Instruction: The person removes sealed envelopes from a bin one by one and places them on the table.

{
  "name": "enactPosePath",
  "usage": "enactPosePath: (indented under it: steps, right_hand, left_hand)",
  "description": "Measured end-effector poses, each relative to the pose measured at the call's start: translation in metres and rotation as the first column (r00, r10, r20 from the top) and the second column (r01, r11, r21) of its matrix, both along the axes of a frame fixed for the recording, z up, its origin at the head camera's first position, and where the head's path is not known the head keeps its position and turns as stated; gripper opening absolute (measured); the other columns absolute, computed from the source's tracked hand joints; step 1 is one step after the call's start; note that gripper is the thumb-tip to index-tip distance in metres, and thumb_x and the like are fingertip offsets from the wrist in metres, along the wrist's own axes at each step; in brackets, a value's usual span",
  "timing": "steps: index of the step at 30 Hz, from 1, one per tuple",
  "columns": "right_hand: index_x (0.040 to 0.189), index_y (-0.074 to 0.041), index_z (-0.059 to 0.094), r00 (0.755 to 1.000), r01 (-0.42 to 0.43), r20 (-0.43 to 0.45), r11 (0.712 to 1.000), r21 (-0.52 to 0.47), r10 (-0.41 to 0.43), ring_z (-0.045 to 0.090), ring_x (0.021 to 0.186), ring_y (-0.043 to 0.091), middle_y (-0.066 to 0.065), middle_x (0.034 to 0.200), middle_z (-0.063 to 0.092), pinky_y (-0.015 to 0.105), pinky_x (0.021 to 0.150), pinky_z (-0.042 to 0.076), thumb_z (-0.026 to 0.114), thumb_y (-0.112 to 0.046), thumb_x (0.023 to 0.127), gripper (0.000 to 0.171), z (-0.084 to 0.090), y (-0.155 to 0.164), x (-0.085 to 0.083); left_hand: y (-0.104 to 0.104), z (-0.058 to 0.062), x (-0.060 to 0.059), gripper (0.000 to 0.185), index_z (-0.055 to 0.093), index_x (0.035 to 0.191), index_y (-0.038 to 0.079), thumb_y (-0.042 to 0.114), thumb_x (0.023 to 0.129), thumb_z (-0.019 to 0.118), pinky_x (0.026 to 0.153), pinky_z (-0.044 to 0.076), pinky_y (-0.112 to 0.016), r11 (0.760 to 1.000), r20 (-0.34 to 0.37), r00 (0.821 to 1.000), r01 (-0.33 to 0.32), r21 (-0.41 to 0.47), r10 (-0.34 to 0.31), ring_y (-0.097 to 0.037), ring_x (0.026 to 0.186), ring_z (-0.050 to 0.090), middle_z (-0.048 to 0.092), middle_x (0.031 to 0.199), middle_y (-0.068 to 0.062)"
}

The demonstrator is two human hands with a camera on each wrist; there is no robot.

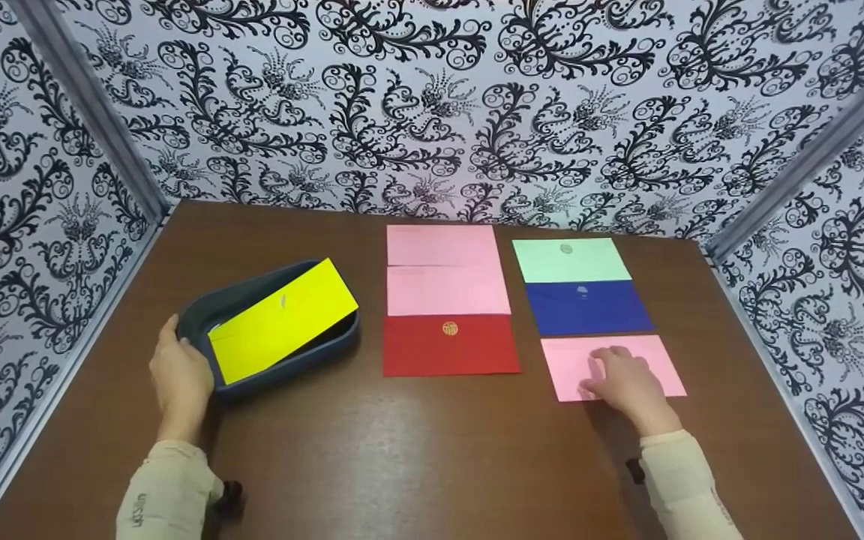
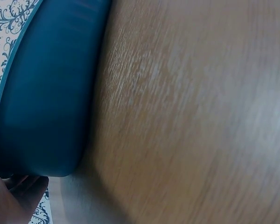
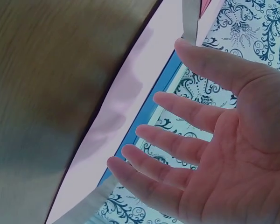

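My left hand (image 1: 181,375) grips the left end of a dark blue plastic tub (image 1: 293,369). In the left wrist view its fingers (image 2: 30,189) curl at the tub's lower corner. A yellow envelope (image 1: 282,322) lies slanted in the tub, one end sticking up over the rim. On the right, my right hand (image 1: 623,382) hovers over a pink envelope (image 1: 567,367), the nearest in its column. The right wrist view shows relaxed, spread fingers (image 3: 172,142) with nothing between them, and their shadows fall on the pink paper (image 3: 116,105).
Behind that pink envelope lie a dark blue envelope (image 1: 589,311) and a pale green one (image 1: 571,262). The middle column has a red envelope (image 1: 451,352) and two pink ones (image 1: 447,289) behind it. Patterned walls (image 1: 432,112) enclose the brown table (image 1: 417,457) at back and sides.
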State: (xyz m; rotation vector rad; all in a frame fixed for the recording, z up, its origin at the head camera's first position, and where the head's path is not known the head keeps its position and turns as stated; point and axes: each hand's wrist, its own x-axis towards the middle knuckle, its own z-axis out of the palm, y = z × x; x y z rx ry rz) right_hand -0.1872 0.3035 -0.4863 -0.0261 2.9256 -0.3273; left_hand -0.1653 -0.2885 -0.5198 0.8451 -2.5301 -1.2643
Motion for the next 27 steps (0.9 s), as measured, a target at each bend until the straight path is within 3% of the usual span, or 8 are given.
enactPosePath:
  steps: [15, 27]
  right_hand:
    - [0.13, 0.004, 0.06, 0.997, -0.042, -0.058, 0.999, -0.002, 0.042, 0.054, 0.119, 0.056, 0.034, 0.137, 0.054, 0.064, 0.099, 0.047, 0.073, -0.027, 0.087, 0.054, 0.006, -0.021, -0.001]
    - [0.128, 0.002, 0.062, 0.994, -0.063, -0.086, 0.998, -0.028, 0.061, 0.056, 0.12, 0.052, 0.03, 0.136, 0.057, 0.062, 0.1, 0.047, 0.071, -0.025, 0.089, 0.048, 0.001, -0.036, -0.003]
  left_hand:
    - [0.0, 0.002, -0.001, 0.053, 0.016, 0.16, 0.008, 0.012, 0.107, 0.023, 0.113, 0.036, -0.061, 1.0, 0.02, 1.0, 0.007, 0.002, -0.007, -0.05, 0.139, 0.038, 0.029, 0.161, -0.025]
    - [-0.002, 0.001, -0.002, 0.053, 0.016, 0.16, 0.008, 0.012, 0.107, 0.022, 0.114, 0.034, -0.061, 1.0, 0.029, 1.0, 0.005, 0.006, -0.005, -0.05, 0.139, 0.038, 0.028, 0.16, -0.026]
